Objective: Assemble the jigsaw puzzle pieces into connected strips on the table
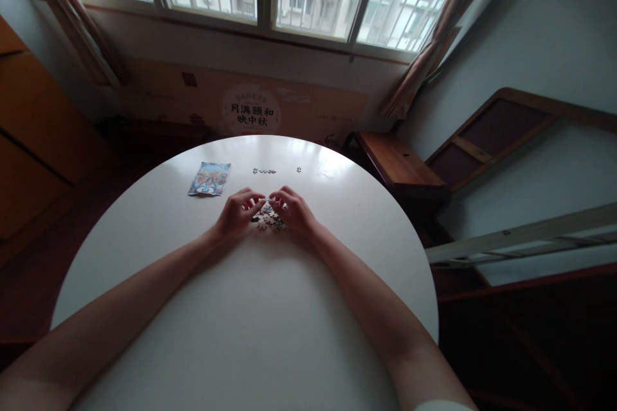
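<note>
Piece (pixel 268 199) pinched between left hand (pixel 235 212) and right hand (pixel 295 210), pile (pixel 274 222) just below both; best gripped lightly, by the edges.

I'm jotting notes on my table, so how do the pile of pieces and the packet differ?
The pile is many small loose pieces; the packet is one flat, roughly rectangular thing. The pile lies at the hands, while the packet lies apart, beyond the left hand and to its left. The packet has a colorful print with much blue; the pile looks a speckled mix of dark and pale. Both rest on the white table.
</note>
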A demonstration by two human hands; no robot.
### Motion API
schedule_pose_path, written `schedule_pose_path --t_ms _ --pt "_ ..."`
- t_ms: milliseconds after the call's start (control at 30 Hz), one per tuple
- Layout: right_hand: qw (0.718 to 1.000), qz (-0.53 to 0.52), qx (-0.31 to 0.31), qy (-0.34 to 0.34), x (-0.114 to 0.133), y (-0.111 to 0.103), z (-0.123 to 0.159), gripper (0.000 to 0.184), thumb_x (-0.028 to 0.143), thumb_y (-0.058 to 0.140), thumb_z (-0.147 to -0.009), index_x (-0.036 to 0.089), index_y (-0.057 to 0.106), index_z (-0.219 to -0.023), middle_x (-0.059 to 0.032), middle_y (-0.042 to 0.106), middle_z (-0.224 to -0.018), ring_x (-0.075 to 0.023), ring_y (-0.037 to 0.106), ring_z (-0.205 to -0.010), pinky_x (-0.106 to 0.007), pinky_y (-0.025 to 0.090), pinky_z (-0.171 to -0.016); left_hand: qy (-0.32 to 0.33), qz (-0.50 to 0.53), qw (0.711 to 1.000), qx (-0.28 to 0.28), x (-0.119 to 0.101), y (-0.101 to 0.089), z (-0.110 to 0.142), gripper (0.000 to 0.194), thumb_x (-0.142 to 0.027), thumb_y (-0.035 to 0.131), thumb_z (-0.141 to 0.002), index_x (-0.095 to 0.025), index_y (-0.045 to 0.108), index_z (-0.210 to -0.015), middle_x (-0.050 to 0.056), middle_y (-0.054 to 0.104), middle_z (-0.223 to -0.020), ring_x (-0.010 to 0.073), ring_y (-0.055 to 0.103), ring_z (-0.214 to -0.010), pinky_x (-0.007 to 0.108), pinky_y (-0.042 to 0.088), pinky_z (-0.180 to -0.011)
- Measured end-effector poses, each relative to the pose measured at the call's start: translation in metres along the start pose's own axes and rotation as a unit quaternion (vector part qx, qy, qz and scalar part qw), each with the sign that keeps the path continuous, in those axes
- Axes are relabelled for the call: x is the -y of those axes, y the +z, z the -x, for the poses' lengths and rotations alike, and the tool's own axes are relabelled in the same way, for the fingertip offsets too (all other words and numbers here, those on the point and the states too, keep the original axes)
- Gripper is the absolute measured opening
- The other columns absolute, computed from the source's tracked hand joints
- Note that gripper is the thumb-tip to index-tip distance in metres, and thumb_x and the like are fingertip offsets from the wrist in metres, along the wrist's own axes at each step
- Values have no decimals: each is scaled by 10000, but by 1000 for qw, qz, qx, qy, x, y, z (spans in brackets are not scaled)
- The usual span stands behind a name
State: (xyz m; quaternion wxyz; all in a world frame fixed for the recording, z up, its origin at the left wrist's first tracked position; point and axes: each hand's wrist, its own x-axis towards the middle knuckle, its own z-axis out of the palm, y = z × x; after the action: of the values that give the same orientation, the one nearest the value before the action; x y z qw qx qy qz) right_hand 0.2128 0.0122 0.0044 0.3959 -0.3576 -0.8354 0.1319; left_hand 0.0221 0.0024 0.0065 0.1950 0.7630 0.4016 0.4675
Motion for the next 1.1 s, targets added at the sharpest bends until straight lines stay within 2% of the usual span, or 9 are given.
schedule_pose_path --t_ms 1100 --pt "1000 13 8 10 1 -1 -1 186 310 519 -920 188 645 -981 -37 573 -900 -103 573 -722 -238 451 -687 -4 -2 1000 -7 2 0 0 237 -376 581 -855 -166 687 -884 9 582 -743 87 542 -567 211 464 -538"
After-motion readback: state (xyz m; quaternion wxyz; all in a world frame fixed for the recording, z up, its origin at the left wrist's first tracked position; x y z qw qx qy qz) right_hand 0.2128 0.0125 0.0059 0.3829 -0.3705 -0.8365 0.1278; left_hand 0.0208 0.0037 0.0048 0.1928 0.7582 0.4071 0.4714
